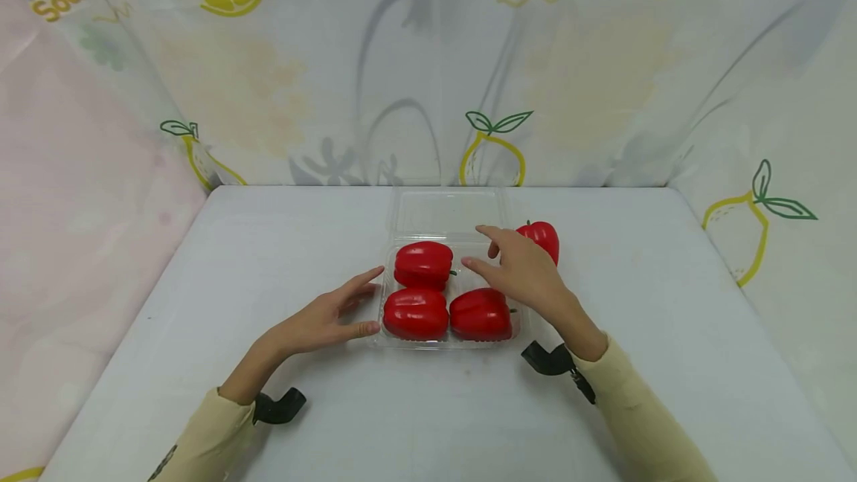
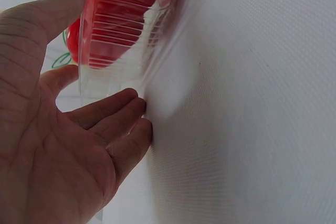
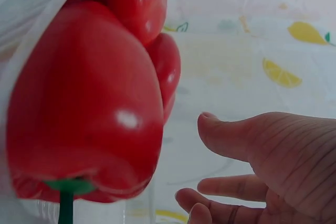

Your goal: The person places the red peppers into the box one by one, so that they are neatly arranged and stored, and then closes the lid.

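Three red bell peppers lie in a clear plastic clamshell box: one back-left pepper (image 1: 423, 265), one front-left pepper (image 1: 415, 314) and one front-right pepper (image 1: 479, 315). The box (image 1: 428, 345) stands with its lid (image 1: 447, 213) folded back. At its left side is my left hand (image 1: 328, 318), fingers and thumb spread right by the wall. My right hand (image 1: 525, 266) hangs over the back-right part of the box, thumb and fingers apart, holding nothing. Just beyond that hand lies another red bell pepper (image 1: 545, 238), partly hidden by it. A green stem (image 3: 65, 192) shows in the right wrist view.
The box sits on a white table (image 1: 321, 415). Behind it hangs a printed cloth (image 1: 321, 80) with lemon drawings, which continues along both sides. Black wrist mounts (image 1: 280, 406) stick out from the sleeves.
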Demonstrator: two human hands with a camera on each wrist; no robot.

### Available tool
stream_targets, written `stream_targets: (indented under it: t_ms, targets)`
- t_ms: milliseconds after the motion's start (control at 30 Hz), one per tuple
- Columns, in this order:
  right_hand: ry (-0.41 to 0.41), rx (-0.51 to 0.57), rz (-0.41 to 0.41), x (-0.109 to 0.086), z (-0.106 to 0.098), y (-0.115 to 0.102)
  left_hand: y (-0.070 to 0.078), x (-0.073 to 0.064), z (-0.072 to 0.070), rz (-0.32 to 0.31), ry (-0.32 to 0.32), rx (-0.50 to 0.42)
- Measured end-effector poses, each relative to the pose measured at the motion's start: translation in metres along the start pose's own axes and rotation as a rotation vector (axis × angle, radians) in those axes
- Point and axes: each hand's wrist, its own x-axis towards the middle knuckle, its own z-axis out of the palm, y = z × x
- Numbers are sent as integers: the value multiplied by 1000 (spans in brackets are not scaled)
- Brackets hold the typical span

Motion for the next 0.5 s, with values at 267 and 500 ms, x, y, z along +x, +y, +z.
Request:
stream_targets:
  t_ms: [267,500]
  targets:
    - [65,-24,11,-2,-3,16,-1,0,0,-9,1,8]
    - [87,-10,7,-2,-7,31,-1,0,0,1,4,5]
